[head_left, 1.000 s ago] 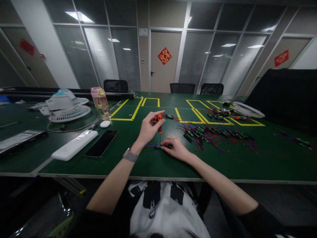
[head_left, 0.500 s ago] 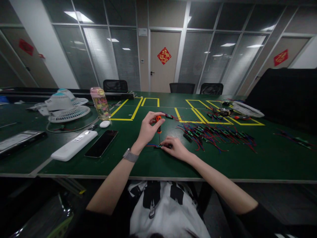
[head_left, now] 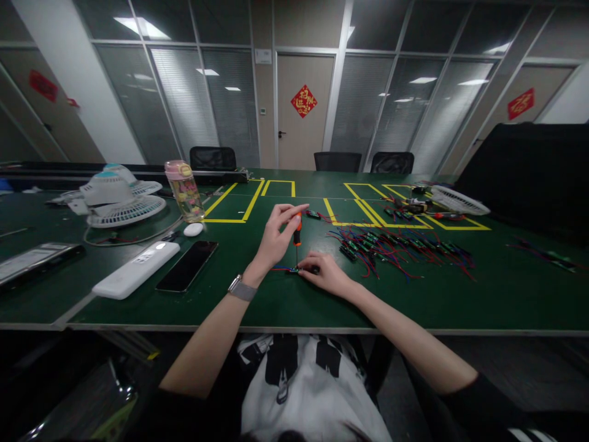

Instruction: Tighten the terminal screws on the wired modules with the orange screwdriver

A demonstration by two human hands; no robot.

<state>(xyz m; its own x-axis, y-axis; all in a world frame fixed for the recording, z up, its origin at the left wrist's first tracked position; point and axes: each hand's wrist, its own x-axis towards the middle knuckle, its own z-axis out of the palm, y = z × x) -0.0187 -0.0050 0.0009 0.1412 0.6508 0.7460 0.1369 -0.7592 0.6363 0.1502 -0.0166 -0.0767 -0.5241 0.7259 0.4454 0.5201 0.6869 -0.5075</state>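
My left hand [head_left: 275,236] pinches the orange handle of a small screwdriver [head_left: 297,236] held upright. Its tip rests on a small circuit board [head_left: 293,269] with red and blue wires lying on the green table [head_left: 285,301]. My right hand [head_left: 326,273] lies on the table just right of the board, its fingers pressing the board's edge to hold it down. A watch is on my left wrist.
A heap of similar wired boards [head_left: 396,248] lies to the right. A black phone [head_left: 187,265], a white power bank [head_left: 137,269], a white mouse [head_left: 193,229], a pink-lidded bottle [head_left: 184,191] and a white fan [head_left: 120,197] are on the left. Yellow tape squares [head_left: 242,212] mark the table.
The fingers of my left hand have shifted on the screwdriver handle, the index finger now stretched out over it. The view has tilted slightly. My right hand stays on the board.
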